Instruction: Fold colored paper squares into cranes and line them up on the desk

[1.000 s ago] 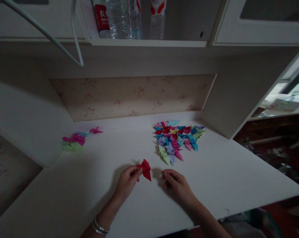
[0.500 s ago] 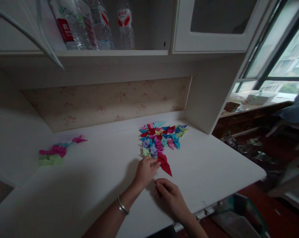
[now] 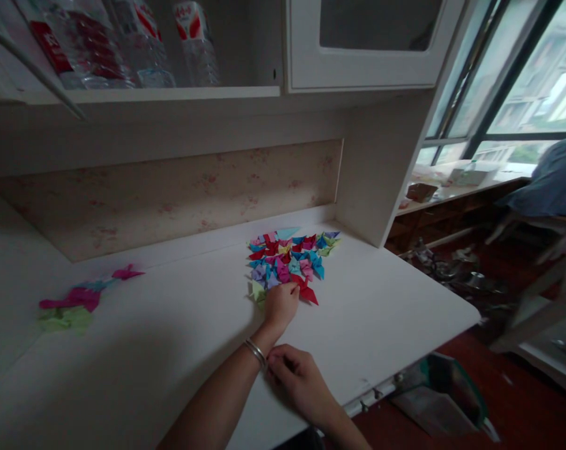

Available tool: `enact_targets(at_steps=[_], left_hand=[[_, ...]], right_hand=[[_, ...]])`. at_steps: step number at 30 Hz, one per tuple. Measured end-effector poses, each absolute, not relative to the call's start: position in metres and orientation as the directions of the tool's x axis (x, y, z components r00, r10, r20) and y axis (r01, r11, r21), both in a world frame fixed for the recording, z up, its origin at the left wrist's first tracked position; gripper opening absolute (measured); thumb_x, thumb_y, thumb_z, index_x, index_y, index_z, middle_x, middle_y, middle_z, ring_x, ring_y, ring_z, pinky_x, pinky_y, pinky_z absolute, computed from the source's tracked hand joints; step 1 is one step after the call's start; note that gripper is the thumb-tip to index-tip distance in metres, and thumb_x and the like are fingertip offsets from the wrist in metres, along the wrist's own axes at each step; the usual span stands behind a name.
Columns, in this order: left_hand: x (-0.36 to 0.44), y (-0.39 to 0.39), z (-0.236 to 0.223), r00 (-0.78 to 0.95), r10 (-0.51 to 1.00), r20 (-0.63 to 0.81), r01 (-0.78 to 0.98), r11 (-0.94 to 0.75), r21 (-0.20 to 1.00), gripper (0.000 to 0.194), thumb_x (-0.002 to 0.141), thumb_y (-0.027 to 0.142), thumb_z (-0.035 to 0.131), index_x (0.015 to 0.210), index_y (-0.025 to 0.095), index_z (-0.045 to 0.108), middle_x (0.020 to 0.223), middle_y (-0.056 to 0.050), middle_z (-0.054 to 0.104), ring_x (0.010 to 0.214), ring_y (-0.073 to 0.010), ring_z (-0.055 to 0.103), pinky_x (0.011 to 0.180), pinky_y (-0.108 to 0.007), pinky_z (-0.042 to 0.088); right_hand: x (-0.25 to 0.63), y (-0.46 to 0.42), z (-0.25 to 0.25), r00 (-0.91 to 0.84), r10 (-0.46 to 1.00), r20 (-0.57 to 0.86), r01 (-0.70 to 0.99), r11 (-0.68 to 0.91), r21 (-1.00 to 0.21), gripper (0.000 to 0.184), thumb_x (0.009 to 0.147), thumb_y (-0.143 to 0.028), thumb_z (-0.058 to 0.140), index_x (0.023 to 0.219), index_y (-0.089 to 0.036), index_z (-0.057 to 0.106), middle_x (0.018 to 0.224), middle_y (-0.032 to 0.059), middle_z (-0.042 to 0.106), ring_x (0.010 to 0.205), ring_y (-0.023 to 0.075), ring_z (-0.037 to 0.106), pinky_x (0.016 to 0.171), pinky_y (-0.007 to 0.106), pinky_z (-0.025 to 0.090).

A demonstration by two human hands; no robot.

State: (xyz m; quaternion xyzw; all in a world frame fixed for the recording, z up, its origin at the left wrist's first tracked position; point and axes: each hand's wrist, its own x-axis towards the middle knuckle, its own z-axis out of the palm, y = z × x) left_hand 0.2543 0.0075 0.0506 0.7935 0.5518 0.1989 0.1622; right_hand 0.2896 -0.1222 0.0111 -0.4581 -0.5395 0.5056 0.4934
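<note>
Head view: a smooth white desk (image 3: 381, 319) extends before a cream back panel with faint red flowers (image 3: 208, 199). The left hand (image 3: 280, 307) pinches the left end of a red folded-paper bird (image 3: 308, 292), at the near edge of a dense cluster of many-coloured folded-paper birds (image 3: 290, 255). The right hand (image 3: 299, 382) is beside a silvery bangle (image 3: 256, 354), fingers curled; whether their tips meet cannot be told. Setting it well calls for a light grip, sparing neighbouring wings. The paper appears matte, creased into sharp points.
</note>
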Motion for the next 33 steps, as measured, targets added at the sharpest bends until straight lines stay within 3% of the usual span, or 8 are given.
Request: enact_targets(at_steps=[6,10,22,28,33], left_hand=[[0.262,0.013,0.046,0.317,0.942,0.111,0.857,-0.335,0.391,0.033,0.093,0.037,0.043,0.087,0.022,0.072,0.091,-0.009,0.073,0.084,-0.0193,0.066,0.063,-0.026,0.034],[0.263,0.012,0.048,0.236,0.969,0.07,0.909,-0.245,0.336,0.035,0.093,0.037,0.042,0.092,0.021,0.073,0.097,-0.011,0.073,0.089,-0.0211,0.066,0.066,-0.027,0.038],[0.258,0.014,0.043,0.227,0.969,0.1,0.891,-0.248,0.38,0.033,0.088,0.033,0.047,0.088,0.016,0.075,0.09,-0.016,0.073,0.083,-0.0227,0.067,0.068,-0.028,0.041],[0.238,0.002,0.05,0.328,0.941,0.09,0.782,-0.323,0.533,0.031,0.081,0.023,0.047,0.068,0.016,0.074,0.061,-0.008,0.07,0.061,-0.0155,0.063,0.06,-0.024,0.038],[0.19,-0.008,0.043,0.283,0.955,0.085,0.648,-0.256,0.717,0.037,0.082,0.034,0.048,0.053,0.016,0.064,0.043,0.001,0.055,0.045,-0.0111,0.053,0.049,-0.022,0.032]], right_hand=[[0.291,-0.122,0.01,-0.064,0.996,0.061,-0.004,0.061,-0.998,0.028,0.089,-0.04,0.051,0.08,-0.017,0.066,0.068,0.0009,0.061,0.063,0.0136,0.052,0.06,0.023,0.039],[0.29,-0.121,0.008,-0.05,0.998,0.044,-0.011,0.043,-0.999,0.03,0.088,-0.043,0.052,0.08,-0.017,0.065,0.068,0.0009,0.061,0.061,0.0135,0.051,0.057,0.023,0.037],[0.29,-0.123,0.007,-0.058,0.998,0.034,-0.023,0.033,-0.999,0.03,0.088,-0.043,0.053,0.081,-0.016,0.065,0.066,0.0006,0.058,0.06,0.0124,0.047,0.055,0.023,0.035],[0.29,-0.123,0.006,-0.086,0.996,0.017,-0.014,0.016,-1.0,0.032,0.088,-0.046,0.052,0.081,-0.016,0.062,0.064,0.0001,0.055,0.058,0.0122,0.046,0.055,0.023,0.035],[0.29,-0.122,0.01,-0.098,0.995,-0.003,0.036,0.001,-0.999,0.034,0.088,-0.048,0.051,0.078,-0.017,0.062,0.064,0.0001,0.055,0.059,0.0127,0.046,0.055,0.023,0.034]])
